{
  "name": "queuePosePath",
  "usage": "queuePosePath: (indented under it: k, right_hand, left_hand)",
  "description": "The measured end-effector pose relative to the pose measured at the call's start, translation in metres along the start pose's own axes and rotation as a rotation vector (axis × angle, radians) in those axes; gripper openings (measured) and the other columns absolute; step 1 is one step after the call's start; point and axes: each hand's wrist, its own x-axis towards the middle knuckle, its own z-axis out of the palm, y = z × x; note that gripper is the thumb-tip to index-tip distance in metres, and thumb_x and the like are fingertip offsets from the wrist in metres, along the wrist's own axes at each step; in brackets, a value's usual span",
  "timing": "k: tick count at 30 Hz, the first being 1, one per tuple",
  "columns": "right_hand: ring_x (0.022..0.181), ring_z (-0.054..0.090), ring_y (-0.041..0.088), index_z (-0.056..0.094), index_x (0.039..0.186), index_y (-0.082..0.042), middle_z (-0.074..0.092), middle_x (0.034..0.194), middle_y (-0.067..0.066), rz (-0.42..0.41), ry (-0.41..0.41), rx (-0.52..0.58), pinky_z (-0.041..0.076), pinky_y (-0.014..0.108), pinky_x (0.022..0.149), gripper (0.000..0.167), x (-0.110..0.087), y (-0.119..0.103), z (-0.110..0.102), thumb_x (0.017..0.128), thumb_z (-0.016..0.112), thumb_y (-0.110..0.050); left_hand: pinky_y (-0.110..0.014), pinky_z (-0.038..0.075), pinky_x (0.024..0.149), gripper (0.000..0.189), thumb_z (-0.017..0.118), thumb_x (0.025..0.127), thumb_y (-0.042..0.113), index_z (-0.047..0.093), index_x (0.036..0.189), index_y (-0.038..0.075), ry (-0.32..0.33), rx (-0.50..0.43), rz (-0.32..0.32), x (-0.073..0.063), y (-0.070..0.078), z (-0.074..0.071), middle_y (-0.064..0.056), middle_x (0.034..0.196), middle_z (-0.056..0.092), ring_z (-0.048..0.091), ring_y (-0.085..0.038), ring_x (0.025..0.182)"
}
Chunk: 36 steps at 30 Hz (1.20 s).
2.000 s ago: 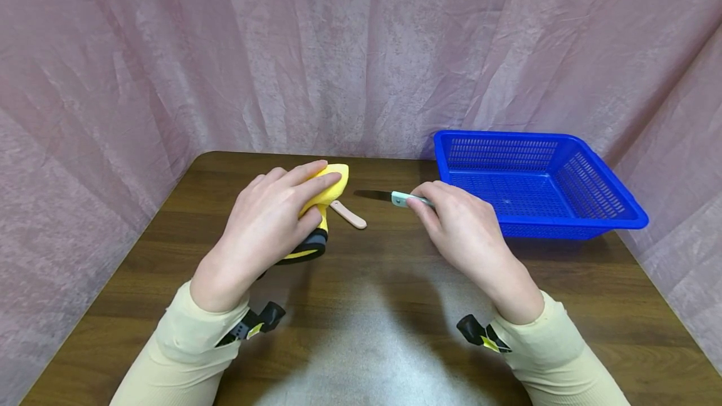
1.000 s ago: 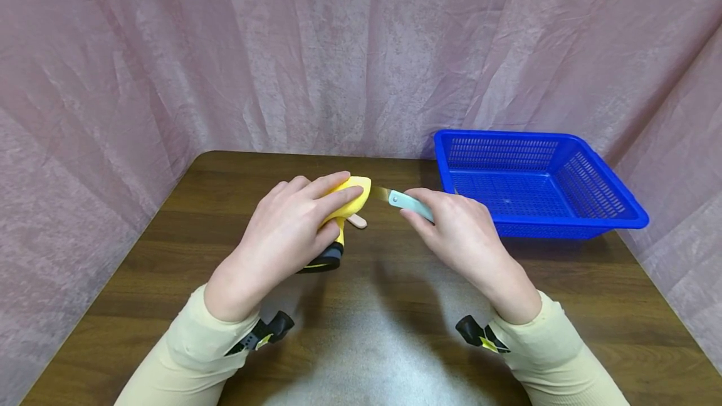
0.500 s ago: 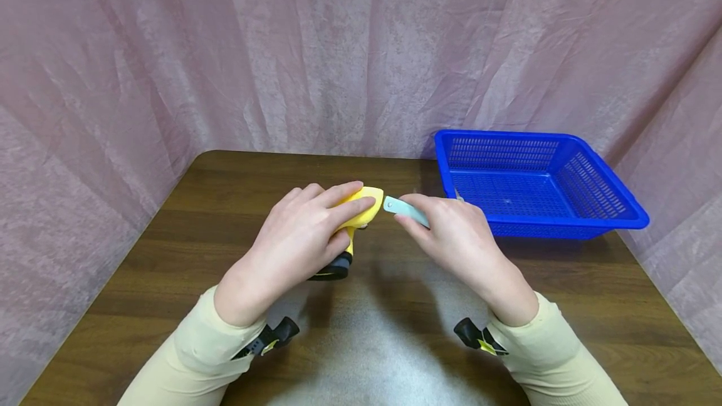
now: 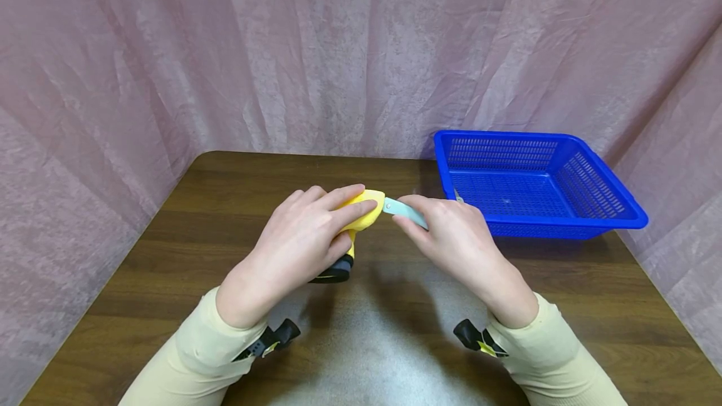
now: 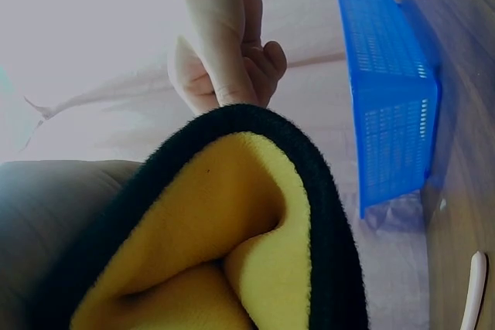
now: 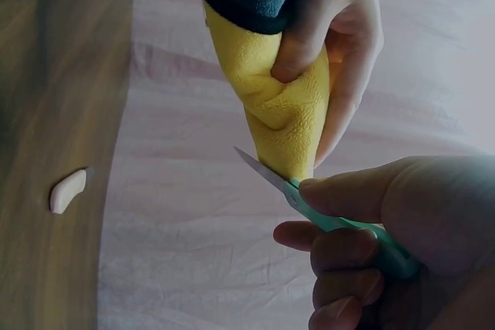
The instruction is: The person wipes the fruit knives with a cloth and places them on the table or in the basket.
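Observation:
In the head view my left hand (image 4: 296,240) grips a folded yellow cloth (image 4: 366,212) with a dark border. My right hand (image 4: 459,234) holds a small knife (image 4: 403,210) by its mint-green handle. From the head the blade is hidden behind the cloth. The right wrist view shows the blade pointing up and left, crossing the lower end of the cloth (image 6: 282,125); contact is hard to judge. There the left thumb presses into the cloth's folds. Close up in the left wrist view, the dark-edged cloth (image 5: 209,183) gapes open in a loop.
A blue plastic basket (image 4: 541,223) with slotted walls stands at the back right of the wooden table (image 4: 186,224). A small pale pink object (image 6: 68,191) lies on the table, hidden in the head view. Pink curtains (image 4: 361,55) hang behind.
My left hand has carried the cloth rightward and nearer, up to the knife handle, covering the blade and the pale pink object. The right hand has shifted only slightly.

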Motion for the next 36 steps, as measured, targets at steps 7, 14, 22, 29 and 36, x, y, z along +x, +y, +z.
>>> queuePosePath:
  k: [7,14,22,29,36]
  right_hand:
    - [0.061,0.051,0.014,0.080,0.118,-0.019,0.055,0.069,-0.009,-0.006,0.001,0.000,0.047,0.044,0.059,0.017,0.000,0.000,0.000,0.106,0.074,-0.030]
    - [0.061,0.051,0.015,0.080,0.118,-0.018,0.056,0.069,-0.009,-0.007,-0.004,-0.002,0.047,0.044,0.060,0.017,0.000,0.000,-0.001,0.106,0.075,-0.029]
    - [0.061,0.052,0.015,0.080,0.119,-0.018,0.058,0.071,-0.009,-0.010,-0.004,-0.007,0.048,0.045,0.059,0.018,0.001,0.000,-0.001,0.106,0.075,-0.029]
    - [0.062,0.056,0.016,0.080,0.121,-0.016,0.065,0.076,-0.006,-0.020,0.005,-0.014,0.051,0.047,0.060,0.020,0.000,0.000,-0.001,0.106,0.075,-0.029]
    - [0.064,0.058,0.017,0.079,0.122,-0.016,0.068,0.079,-0.004,-0.016,0.004,-0.017,0.052,0.047,0.062,0.021,0.000,0.000,-0.001,0.107,0.074,-0.029]
  left_hand:
    - [-0.038,0.053,0.077,0.058,0.072,0.087,0.004,0.076,0.142,0.024,0.010,0.001,0.000,-0.001,-0.001,0.001,-0.006,0.148,0.070,0.068,-0.028,0.090]
    - [-0.038,0.053,0.078,0.058,0.072,0.087,0.005,0.076,0.142,0.024,0.003,-0.001,-0.009,-0.001,-0.002,0.000,-0.006,0.148,0.070,0.070,-0.029,0.093]
    - [-0.041,0.055,0.082,0.058,0.072,0.088,0.005,0.076,0.142,0.023,-0.002,0.002,-0.021,-0.001,-0.004,0.000,-0.006,0.148,0.070,0.070,-0.030,0.095]
    - [-0.041,0.055,0.080,0.058,0.074,0.087,0.005,0.076,0.142,0.024,-0.002,0.002,-0.034,-0.001,-0.007,0.000,-0.006,0.148,0.070,0.070,-0.031,0.094]
    - [-0.041,0.054,0.079,0.058,0.074,0.088,0.006,0.076,0.143,0.024,-0.013,0.008,-0.048,-0.001,-0.010,-0.001,-0.006,0.150,0.069,0.070,-0.032,0.095]
